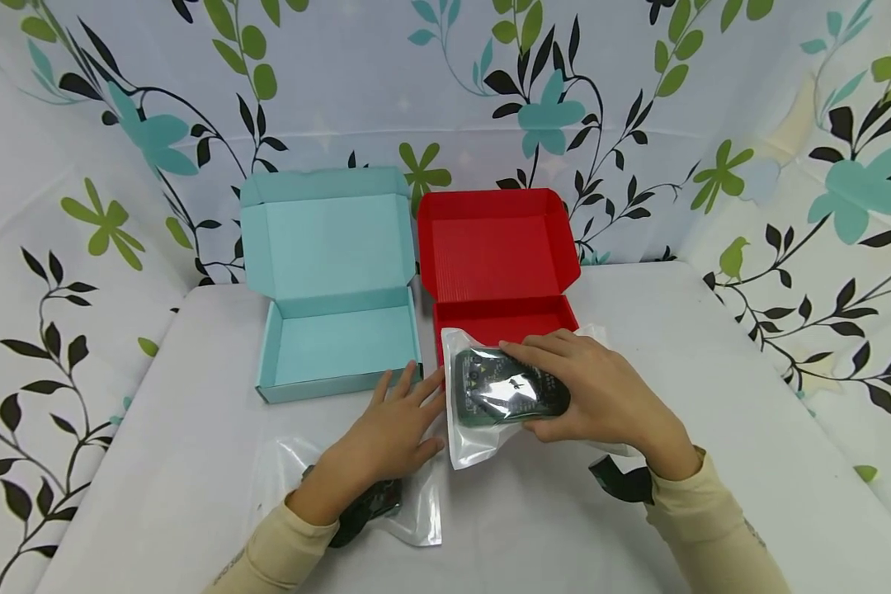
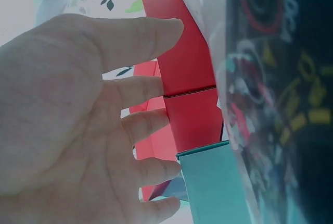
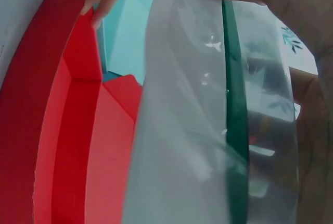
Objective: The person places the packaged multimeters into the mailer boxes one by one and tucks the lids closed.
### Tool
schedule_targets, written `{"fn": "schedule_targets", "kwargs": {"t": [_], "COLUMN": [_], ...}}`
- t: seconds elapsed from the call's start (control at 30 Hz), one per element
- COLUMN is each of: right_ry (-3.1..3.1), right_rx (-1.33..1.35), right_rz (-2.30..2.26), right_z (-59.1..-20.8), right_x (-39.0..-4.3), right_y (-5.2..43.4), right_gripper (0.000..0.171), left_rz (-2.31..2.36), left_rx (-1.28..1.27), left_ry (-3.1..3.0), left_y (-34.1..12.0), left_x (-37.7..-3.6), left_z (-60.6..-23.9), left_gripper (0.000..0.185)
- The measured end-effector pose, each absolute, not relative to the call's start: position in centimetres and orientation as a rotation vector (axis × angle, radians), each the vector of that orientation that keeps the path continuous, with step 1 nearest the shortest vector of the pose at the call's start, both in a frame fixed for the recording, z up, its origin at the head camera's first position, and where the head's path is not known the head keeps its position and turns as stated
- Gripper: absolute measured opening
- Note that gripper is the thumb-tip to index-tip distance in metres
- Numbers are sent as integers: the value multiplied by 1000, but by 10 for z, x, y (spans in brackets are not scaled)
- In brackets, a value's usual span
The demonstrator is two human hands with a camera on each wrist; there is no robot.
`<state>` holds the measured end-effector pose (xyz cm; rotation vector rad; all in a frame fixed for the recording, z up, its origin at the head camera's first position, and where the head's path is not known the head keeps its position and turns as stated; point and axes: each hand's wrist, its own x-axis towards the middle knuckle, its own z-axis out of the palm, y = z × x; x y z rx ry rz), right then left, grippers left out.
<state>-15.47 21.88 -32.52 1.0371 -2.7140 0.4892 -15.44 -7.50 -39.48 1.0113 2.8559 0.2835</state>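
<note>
My right hand [image 1: 597, 384] grips a dark green-edged device [image 1: 501, 388] in a clear plastic bag, holding it in front of the red box [image 1: 505, 313]. In the right wrist view the bag [image 3: 187, 104] stands between the fingers and that box. My left hand [image 1: 389, 425] has its fingers extended and apart, fingertips by the teal box's front right corner and close to the bag; contact cannot be made out. Beneath the left wrist lies another bagged dark device [image 2: 291, 78], with yellow dial markings and a red-ringed socket like a multimeter's.
The teal box [image 1: 334, 338] stands with its lid raised, left of the red box, whose lid is up too. Both are on a white-covered table [image 1: 186, 429]. A leaf-patterned cloth [image 1: 334, 91] hangs behind and at the sides.
</note>
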Motion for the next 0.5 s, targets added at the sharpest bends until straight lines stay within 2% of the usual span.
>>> {"fn": "schedule_targets", "kwargs": {"t": [0.5], "right_ry": [-2742], "right_rx": [997], "right_rz": [480], "right_z": [-325], "right_x": [-159], "right_y": [223], "right_gripper": [95], "left_rz": [242], "left_rx": [980], "left_ry": [2865], "left_y": [-70], "left_x": [-146], "left_z": [-396], "left_gripper": [70]}}
